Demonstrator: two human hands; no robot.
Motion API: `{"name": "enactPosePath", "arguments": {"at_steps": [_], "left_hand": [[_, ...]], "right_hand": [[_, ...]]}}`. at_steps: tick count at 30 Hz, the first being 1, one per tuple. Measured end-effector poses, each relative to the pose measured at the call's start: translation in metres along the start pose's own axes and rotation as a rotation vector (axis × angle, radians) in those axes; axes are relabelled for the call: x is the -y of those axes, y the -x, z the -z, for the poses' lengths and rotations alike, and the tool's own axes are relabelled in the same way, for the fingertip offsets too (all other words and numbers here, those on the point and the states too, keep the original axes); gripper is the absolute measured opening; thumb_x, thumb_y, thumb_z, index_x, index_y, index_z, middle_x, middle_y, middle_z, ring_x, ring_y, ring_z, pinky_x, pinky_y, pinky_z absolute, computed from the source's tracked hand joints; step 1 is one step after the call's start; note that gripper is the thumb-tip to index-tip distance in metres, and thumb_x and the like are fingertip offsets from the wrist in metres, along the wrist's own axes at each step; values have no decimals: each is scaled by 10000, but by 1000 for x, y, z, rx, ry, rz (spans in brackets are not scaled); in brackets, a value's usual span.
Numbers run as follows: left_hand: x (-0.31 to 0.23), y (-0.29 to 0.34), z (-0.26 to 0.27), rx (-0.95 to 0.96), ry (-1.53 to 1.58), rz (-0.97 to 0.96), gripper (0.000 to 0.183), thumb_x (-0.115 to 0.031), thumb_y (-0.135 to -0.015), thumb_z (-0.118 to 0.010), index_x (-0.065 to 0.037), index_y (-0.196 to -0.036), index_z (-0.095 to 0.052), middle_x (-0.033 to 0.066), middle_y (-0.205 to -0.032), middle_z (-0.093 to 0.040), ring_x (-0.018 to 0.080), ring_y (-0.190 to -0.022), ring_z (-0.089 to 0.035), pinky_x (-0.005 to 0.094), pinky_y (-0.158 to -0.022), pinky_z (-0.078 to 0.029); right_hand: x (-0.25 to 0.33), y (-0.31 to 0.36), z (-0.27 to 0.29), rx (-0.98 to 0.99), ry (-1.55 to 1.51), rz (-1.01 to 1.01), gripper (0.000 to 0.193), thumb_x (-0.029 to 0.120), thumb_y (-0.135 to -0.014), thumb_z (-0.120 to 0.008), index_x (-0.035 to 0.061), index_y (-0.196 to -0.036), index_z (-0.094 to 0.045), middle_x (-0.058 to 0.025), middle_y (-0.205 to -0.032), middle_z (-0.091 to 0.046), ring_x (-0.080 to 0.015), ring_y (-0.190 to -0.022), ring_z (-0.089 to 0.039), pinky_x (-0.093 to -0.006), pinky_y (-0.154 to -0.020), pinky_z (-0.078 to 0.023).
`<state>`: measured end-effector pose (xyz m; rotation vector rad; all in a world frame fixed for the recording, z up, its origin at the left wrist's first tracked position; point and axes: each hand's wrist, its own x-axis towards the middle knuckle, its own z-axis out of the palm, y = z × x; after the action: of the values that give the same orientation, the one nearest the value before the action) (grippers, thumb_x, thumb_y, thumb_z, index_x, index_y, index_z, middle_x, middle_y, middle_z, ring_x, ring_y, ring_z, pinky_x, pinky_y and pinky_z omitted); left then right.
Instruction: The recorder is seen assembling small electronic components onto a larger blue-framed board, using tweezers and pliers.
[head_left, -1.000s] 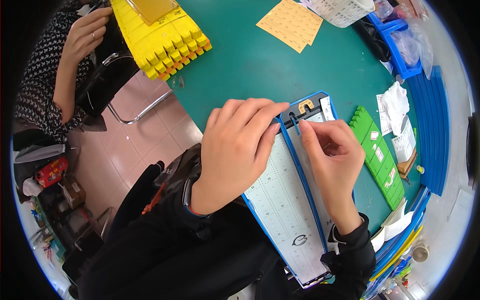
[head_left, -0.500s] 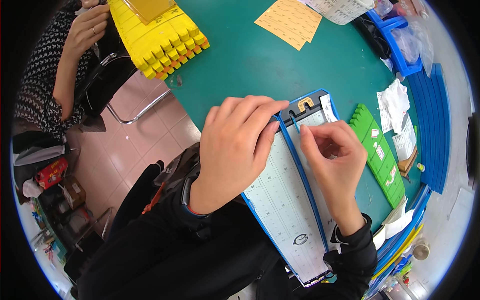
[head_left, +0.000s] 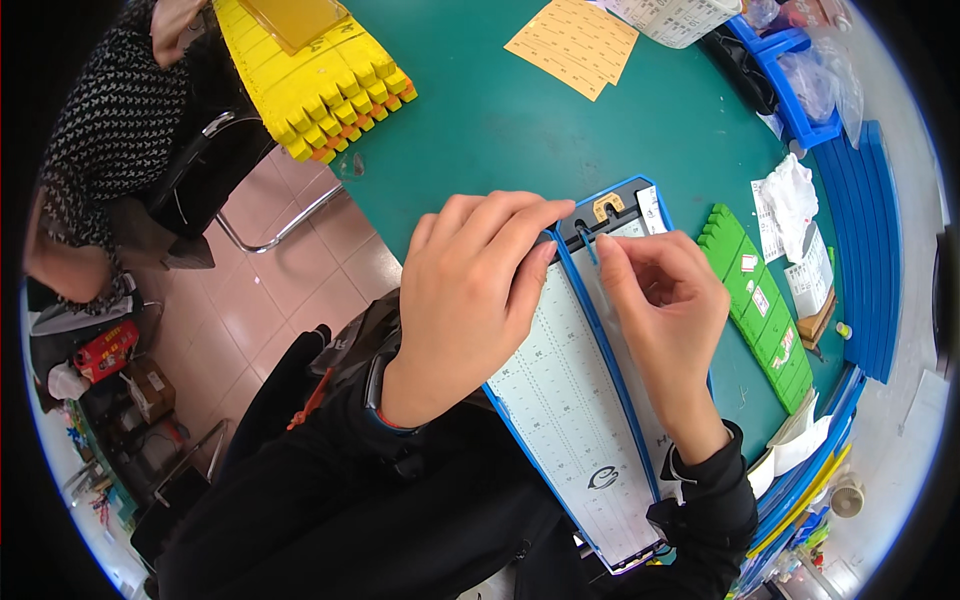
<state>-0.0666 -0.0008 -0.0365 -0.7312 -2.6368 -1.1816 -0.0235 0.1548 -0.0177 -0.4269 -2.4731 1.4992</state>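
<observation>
A long, narrow case (head_left: 575,420) lies unfolded in front of me, with white ruled panels, blue rims and black end pieces. My left hand (head_left: 468,295) curls over the far end of its left panel, thumb and forefinger gripping around the corner by the middle seam. Between the thumb and forefinger of my right hand (head_left: 665,310) is a thin blue strip (head_left: 590,248). Its upper end sits at a dark slot in the black end piece (head_left: 597,227) of the right panel. My right fingers cover part of that panel.
Stacked yellow notched boards (head_left: 310,75) stand at the far left of the green table (head_left: 480,110). A green notched board (head_left: 757,305) lies right of the case. Orange card sheets (head_left: 573,45), crumpled tissue (head_left: 790,200) and a blue bin (head_left: 800,95) lie beyond. Another person (head_left: 120,130) is at the left.
My right hand and the blue strip have shifted slightly, with the strip's angle changing a little. My left hand stays put. The other person's arm at the left has moved.
</observation>
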Motion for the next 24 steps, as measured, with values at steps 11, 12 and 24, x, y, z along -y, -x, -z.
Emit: {"name": "enactPosePath", "arguments": {"at_steps": [11, 12, 24], "left_hand": [[-1, 0, 0, 6, 8, 3, 276, -52, -804, -630, -102, -1073, -664, 45, -1015, -639, 233, -913, -564, 336, -780, -401], [-1, 0, 0, 4, 9, 1, 276, -53, -804, -630, -103, -1074, -663, 45, -1018, -639, 233, -913, -563, 337, -782, -400], [2, 0, -3, -26, -21, -46, 253, -91, -820, -632, -124, -1071, -643, -13, -983, -623, 199, -894, -559, 336, -759, -400]], "right_hand": [[3, 0, 4, 21, 16, -27, 60, 53, -796, -732, 6, -795, -694, -11, -722, -606, -32, -583, -518, -179, -506, -383], [5, 1, 7, 30, 76, -5, 58, 54, -793, -733, 10, -793, -695, -12, -720, -607, -36, -582, -524, -179, -503, -385], [6, 1, 9, 14, 113, 35, 71, 66, -795, -731, 5, -802, -696, -29, -721, -614, -68, -582, -544, -204, -525, -422]]}}
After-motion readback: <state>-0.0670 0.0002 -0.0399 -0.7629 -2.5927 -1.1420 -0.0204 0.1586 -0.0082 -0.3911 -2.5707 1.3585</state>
